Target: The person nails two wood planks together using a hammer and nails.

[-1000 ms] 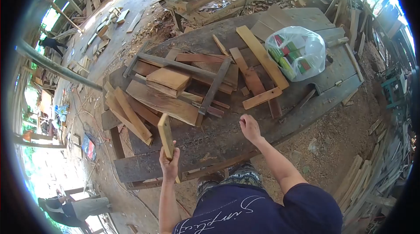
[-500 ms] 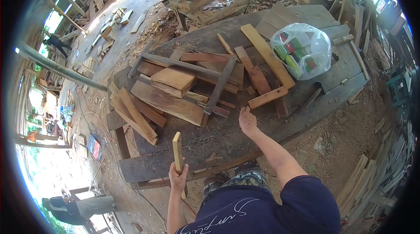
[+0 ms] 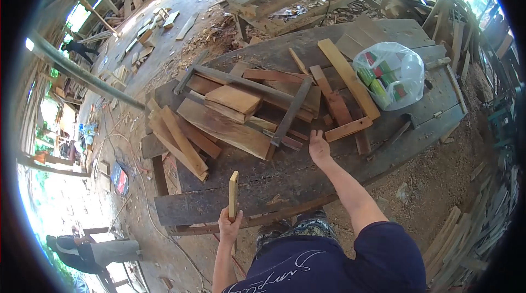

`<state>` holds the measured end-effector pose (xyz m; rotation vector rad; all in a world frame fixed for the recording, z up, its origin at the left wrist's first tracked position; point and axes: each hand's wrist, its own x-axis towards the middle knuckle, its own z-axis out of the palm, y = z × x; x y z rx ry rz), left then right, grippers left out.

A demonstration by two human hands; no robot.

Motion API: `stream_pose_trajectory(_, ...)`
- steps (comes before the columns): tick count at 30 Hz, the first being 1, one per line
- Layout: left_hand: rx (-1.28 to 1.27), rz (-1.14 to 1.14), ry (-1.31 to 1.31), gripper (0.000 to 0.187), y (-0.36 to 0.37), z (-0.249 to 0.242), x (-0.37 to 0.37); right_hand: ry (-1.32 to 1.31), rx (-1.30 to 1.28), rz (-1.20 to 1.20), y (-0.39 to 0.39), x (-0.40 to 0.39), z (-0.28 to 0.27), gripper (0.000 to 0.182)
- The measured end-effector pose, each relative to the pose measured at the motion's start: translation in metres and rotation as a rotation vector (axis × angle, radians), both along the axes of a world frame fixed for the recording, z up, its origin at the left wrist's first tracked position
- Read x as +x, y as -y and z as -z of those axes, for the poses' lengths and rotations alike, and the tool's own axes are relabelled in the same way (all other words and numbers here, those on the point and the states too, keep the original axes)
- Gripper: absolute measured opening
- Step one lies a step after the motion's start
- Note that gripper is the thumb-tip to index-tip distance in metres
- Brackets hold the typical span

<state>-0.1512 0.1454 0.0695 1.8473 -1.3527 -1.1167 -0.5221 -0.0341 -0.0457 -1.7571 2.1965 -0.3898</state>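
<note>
Upright in my left hand [image 3: 230, 224] is a narrow light wooden piece [image 3: 233, 194], held near the table's front edge. My right hand [image 3: 319, 148] is over the table, its fingers apart and nothing in them, just left of a short reddish wooden block [image 3: 348, 129]. Left of that hand lies a dark wooden frame [image 3: 292, 112] on top of a pile of planks. Thick brown blocks [image 3: 234, 101] and a wide board [image 3: 224, 130] make up part of the pile. Behind the short block lies a long yellowish plank [image 3: 349, 79].
A clear plastic bag [image 3: 390, 75] with green and red packets sits on the right of the dark wooden table [image 3: 208, 201]. At the lower left is a person [image 3: 90, 253]; other people stand far back. Wood scraps cover the ground.
The camera view has shifted, so the table appears lower and further right. My right hand has moved slightly left relative to the short block. The piece in my left hand is still held upright.
</note>
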Motion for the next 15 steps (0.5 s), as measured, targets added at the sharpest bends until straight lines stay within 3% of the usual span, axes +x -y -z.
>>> stream_pose_trajectory(4,0.007,0.027,0.025,0.029,-0.008,0.028,0.021,0.107,-0.12,0.054,-0.011,0.003,0.001,0.019)
stream_pose_trajectory(6,0.106,-0.052,-0.105,0.03,-0.007,0.021,0.02,0.152,-0.148,0.079,-0.022,0.003,0.002,0.019)
stream_pose_trajectory(9,0.035,-0.014,-0.085,0.03,-0.009,0.022,0.019,0.248,-0.203,0.103,-0.04,0.002,-0.002,0.018)
stream_pose_trajectory(15,0.083,0.025,-0.05,0.031,-0.007,0.039,0.015,0.325,-0.338,0.178,-0.055,-0.052,-0.003,0.02)
